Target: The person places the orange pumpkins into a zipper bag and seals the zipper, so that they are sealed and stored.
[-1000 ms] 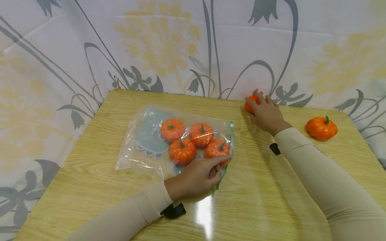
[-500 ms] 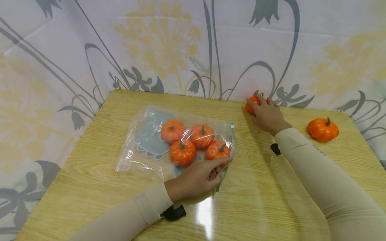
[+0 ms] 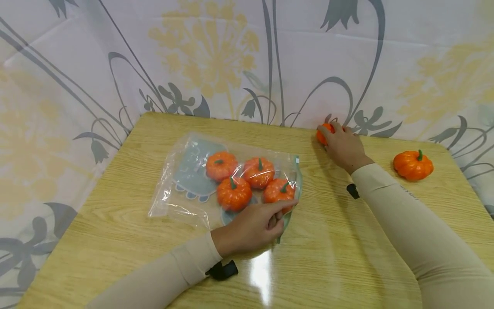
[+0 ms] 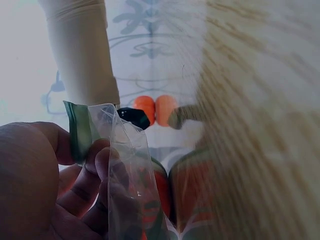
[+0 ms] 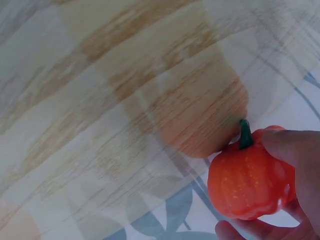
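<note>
Right hand (image 3: 344, 146) has closed in round a pumpkin (image 5: 247, 182), gripping it; left hand (image 3: 252, 227) pinches the bag (image 3: 194, 171)

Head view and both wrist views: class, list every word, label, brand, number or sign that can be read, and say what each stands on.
No text can be read in any view.
Right sleeve: small dark lettering, too small and blurred to read.
Clear bag: pale marks on its blue-grey print, too faint to tell whether they are letters.
Pumpkins: no lettering shows.
</note>
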`<state>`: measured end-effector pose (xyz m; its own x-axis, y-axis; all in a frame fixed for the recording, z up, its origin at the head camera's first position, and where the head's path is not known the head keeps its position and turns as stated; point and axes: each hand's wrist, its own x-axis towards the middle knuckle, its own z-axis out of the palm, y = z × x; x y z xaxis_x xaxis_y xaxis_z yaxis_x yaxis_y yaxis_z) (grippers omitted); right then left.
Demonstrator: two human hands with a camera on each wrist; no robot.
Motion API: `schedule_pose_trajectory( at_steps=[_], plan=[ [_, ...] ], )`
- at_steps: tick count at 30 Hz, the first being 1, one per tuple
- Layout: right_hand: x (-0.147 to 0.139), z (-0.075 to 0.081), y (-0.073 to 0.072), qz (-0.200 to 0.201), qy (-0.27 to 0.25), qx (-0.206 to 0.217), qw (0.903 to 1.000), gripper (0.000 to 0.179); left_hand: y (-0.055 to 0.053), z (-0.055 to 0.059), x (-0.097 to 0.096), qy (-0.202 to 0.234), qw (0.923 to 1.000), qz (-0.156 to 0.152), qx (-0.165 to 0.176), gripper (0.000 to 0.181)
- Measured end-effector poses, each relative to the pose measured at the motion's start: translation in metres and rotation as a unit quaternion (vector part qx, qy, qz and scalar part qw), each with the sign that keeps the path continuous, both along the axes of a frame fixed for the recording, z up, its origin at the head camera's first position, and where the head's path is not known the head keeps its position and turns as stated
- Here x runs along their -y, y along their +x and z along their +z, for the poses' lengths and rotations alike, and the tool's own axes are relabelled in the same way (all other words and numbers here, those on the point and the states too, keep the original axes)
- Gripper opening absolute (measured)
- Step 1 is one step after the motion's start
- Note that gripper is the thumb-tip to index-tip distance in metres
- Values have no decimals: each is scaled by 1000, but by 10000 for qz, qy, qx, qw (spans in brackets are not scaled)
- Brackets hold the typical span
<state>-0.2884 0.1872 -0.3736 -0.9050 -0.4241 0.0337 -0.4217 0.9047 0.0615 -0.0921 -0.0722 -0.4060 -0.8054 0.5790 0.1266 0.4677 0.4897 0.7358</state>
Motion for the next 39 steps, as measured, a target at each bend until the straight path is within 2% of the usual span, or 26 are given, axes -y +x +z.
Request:
schedule_pose_trajectory(
  at_steps=[6,12,17,24,27,39],
  plan=[
    [-3,-1,2,239,117,-382,9989,57,0,3,1,38,9999,-39,87,53],
    [-5,-3,11,340,64,-702,9969,58,0,3,0,29,10000,-21,60,53],
    [-6,0,20,378,-87,-658,9971,61,1,4,0,100,9998,-54,183,54],
    [-5,0,34,509,-155,-534,9972,66,2,3,1,89,9999,-8,85,53],
    [-5,1,41,508,-201,-395,9977,67,2,4,1,84,9999,-23,145,53],
    [-11,3,75,522,-999,-424,9927,72,0,4,0,93,9998,-35,183,55]
  ],
)
